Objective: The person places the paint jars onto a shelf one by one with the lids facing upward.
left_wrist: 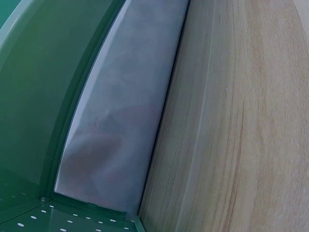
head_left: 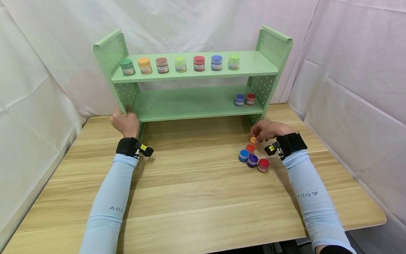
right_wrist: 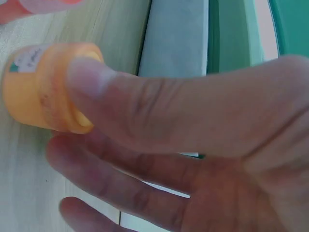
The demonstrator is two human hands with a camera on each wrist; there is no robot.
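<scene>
My left hand (head_left: 126, 122) grips the lower left side of a green two-tier shelf (head_left: 190, 100); its fingers are partly hidden behind the panel. With thumb and fingers, my right hand (head_left: 266, 129) pinches a small orange paint jar (right_wrist: 53, 87) by its lid, just in front of the shelf's right end. Close beside that jar on the table stand a light red jar (head_left: 250, 149), a blue jar (head_left: 243, 155), a purple jar (head_left: 252, 161) and a red jar (head_left: 263, 165).
Along the upper tier runs a row of several labelled jars, from a dark green jar (head_left: 127, 67) to a light green jar (head_left: 234, 62). A blue jar (head_left: 239, 100) and a red jar (head_left: 250, 99) stand right on the lower tier. White cloth (head_left: 355, 70) surrounds the wooden table (head_left: 190, 197).
</scene>
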